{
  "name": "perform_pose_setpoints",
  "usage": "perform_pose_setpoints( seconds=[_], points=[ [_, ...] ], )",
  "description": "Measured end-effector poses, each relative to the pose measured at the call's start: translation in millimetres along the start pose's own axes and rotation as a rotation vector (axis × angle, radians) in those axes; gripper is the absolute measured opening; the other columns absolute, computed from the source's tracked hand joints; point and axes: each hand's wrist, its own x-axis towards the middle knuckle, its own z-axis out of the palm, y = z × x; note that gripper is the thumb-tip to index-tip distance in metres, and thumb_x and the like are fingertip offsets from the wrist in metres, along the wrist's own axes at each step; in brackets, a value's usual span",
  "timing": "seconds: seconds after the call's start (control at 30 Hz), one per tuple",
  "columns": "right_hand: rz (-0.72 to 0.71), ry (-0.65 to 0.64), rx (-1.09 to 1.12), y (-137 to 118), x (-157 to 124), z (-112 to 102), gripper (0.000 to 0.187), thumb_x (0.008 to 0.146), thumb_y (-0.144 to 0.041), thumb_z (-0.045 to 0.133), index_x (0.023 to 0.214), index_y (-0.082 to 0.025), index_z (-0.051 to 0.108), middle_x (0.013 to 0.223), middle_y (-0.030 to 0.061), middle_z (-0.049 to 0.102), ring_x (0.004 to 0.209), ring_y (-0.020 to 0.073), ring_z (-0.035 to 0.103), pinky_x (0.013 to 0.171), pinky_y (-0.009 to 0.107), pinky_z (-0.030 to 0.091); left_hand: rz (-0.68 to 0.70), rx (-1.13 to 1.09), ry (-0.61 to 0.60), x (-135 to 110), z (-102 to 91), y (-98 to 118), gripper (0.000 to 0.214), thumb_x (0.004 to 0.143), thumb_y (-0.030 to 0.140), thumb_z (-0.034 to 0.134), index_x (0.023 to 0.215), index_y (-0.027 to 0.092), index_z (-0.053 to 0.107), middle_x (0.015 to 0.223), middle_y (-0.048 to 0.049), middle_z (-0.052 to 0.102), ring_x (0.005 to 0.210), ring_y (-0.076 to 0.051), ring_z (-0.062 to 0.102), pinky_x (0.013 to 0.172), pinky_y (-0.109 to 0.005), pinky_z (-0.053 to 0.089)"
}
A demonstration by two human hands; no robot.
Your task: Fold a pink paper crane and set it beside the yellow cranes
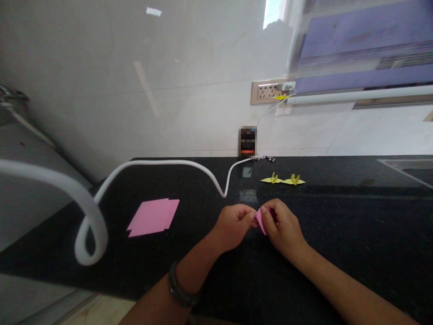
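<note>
Both hands meet over the black counter and pinch a small folded pink paper between them. My left hand grips its left edge with fingers curled, a dark band on that wrist. My right hand is closed on the paper's right side and covers most of it. Two finished yellow paper cranes lie side by side on the counter just beyond the hands. A small stack of flat pink paper sheets rests to the left of my left hand.
A thick white cable loops in from the left and runs across the counter to a small dark device leaning on the wall. A wall socket sits above it. A sink edge shows at the far right.
</note>
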Motion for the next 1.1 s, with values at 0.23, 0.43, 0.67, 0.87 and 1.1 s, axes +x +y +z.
perform_pose_setpoints(
  seconds=[0.23, 0.43, 0.67, 0.87, 1.1],
  points=[
    [-0.009, 0.008, -0.029, 0.6, 1.8, 0.1, 0.008, 0.079, -0.019, 0.042, 0.072, -0.017, 0.047, 0.066, 0.0005, 0.048, 0.06, 0.0124, 0.047, 0.055, 0.024, 0.036, -0.014, 0.012, 0.055, -0.1, 4.4, 3.2, 0.027, 0.076, 0.033, 0.043, 0.074, 0.011, 0.059, 0.068, -0.0061, 0.061, 0.064, -0.014, 0.057, 0.059, -0.024, 0.044],
    [0.003, 0.018, -0.005, -1.0, 1.9, -0.7, 0.007, 0.078, -0.019, 0.043, 0.072, -0.017, 0.047, 0.066, 0.0003, 0.048, 0.059, 0.0121, 0.047, 0.054, 0.024, 0.036, 0.004, -0.101, 0.033, 0.2, 6.4, -3.6, 0.027, 0.066, 0.031, 0.057, 0.083, 0.011, 0.058, 0.076, -0.0075, 0.063, 0.069, -0.015, 0.058, 0.065, -0.025, 0.045],
    [0.075, 0.019, 0.049, -2.1, -0.7, 1.2, 0.008, 0.079, -0.021, 0.042, 0.074, -0.018, 0.046, 0.063, -0.0006, 0.047, 0.055, 0.0118, 0.046, 0.05, 0.024, 0.036, -0.029, -0.097, 0.072, 2.1, 4.6, -9.3, 0.022, 0.069, 0.031, 0.054, 0.075, 0.011, 0.058, 0.07, -0.0061, 0.061, 0.065, -0.014, 0.057, 0.061, -0.025, 0.044],
    [0.066, 0.043, 0.129, -3.0, -3.4, 3.1, 0.009, 0.08, -0.025, 0.043, 0.075, -0.019, 0.048, 0.063, -0.0006, 0.047, 0.053, 0.0116, 0.045, 0.049, 0.024, 0.036, 0.027, -0.038, 0.173, 4.4, 0.6, -10.9, 0.022, 0.072, 0.035, 0.048, 0.073, 0.013, 0.054, 0.059, 0.0001, 0.052, 0.054, -0.009, 0.048, 0.051, -0.02, 0.038],
    [0.029, -0.01, 0.272, -3.6, -4.1, 5.6, 0.008, 0.077, -0.026, 0.048, 0.078, -0.019, 0.049, 0.067, 0.0004, 0.049, 0.056, 0.0117, 0.046, 0.051, 0.023, 0.04, 0.022, -0.073, 0.225, 7.1, -1.7, -13.8, 0.021, 0.076, 0.037, 0.043, 0.073, 0.016, 0.045, 0.054, 0.0049, 0.039, 0.046, -0.005, 0.035, 0.044, -0.017, 0.029]
  ],
)
